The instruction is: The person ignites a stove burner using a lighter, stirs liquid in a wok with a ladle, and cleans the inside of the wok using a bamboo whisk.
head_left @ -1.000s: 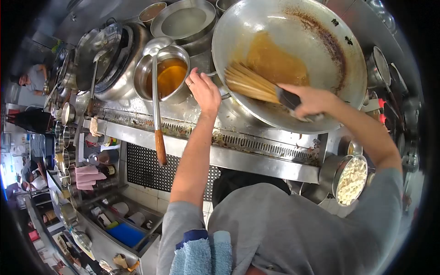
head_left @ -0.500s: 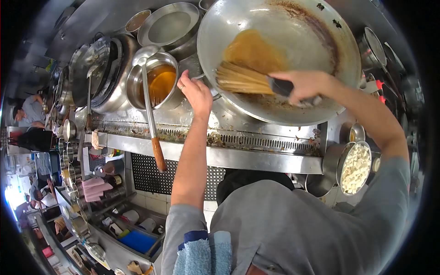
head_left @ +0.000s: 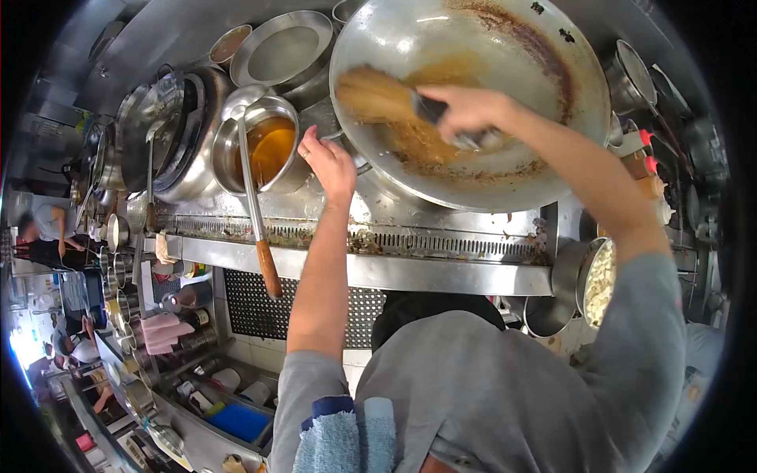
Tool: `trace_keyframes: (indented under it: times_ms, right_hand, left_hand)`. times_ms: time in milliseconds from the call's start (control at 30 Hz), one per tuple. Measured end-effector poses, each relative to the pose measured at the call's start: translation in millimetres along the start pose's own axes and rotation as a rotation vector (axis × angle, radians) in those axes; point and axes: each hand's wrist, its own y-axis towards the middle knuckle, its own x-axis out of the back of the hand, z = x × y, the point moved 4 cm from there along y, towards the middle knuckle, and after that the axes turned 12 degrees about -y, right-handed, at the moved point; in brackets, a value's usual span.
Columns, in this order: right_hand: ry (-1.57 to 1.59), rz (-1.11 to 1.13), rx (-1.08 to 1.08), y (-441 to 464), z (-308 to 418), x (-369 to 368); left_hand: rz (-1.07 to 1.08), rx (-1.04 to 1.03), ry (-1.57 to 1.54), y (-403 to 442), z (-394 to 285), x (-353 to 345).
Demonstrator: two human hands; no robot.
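Brush [head_left: 372, 93], clenched in right hand [head_left: 471, 113], shifted left in wok [head_left: 524, 71], liquid [head_left: 426, 143] smeared; left hand [head_left: 327, 163] near handle [head_left: 363, 168], grip unclear.

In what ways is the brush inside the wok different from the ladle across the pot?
The brush is in the right hand; the ladle lies unheld. The brush has tan bristles and a dark handle; the ladle has a metal bowl and shaft with a wooden handle end. The brush is motion-blurred; the ladle looks sharp. Both are long-handled or elongated hand tools.
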Motion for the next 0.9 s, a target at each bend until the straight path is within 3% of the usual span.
trace_keyframes:
  times_ms: [67, 267, 333, 400, 467, 533, 633, 733, 767, 867, 900]
  right_hand:
    - [-0.066, -0.277, 0.078, 48, 2, 23]
    - [-0.552, -0.201, 0.080, -3, -20, -34]
    - [-0.417, -0.208, 0.147, 5, -4, -14]
    - [-0.079, -0.167, 0.051, 40, 6, 14]
    - [-0.170, -0.408, -0.027, 55, 22, 31]
    - [-0.180, -0.374, 0.043, 48, 12, 11]
    - [-0.512, -0.245, 0.091, 0, -3, -29]
    - [-0.500, -0.288, 0.216, 8, -1, 1]
    - [-0.372, -0.261, 0.061, 19, 1, 19]
    - [-0.147, -0.455, -0.025, 67, -2, 51]
    - [-0.111, -0.496, 0.035, 66, -2, 38]
  left_hand:
    - [0.013, -0.012, 0.027, 0, 1, 2]
    - [0.005, 0.008, -0.026, 0, 2, 4]
    - [-0.021, 0.035, -0.037, -2, 4, 4]
    - [-0.028, 0.008, -0.031, -1, 1, 2]
    - [-0.037, 0.017, -0.030, -2, -1, 3]
    - [-0.041, 0.002, -0.024, -1, 0, 3]
    - [-0.063, -0.005, -0.051, -1, 3, 4]
    - [-0.077, 0.045, -0.090, -2, -2, 2]
    - [-0.067, 0.039, -0.090, -2, -4, 3]
    - [-0.054, 0.027, -0.109, -3, -2, 5]
    - [-0.048, 0.048, -0.100, -2, -3, 5]
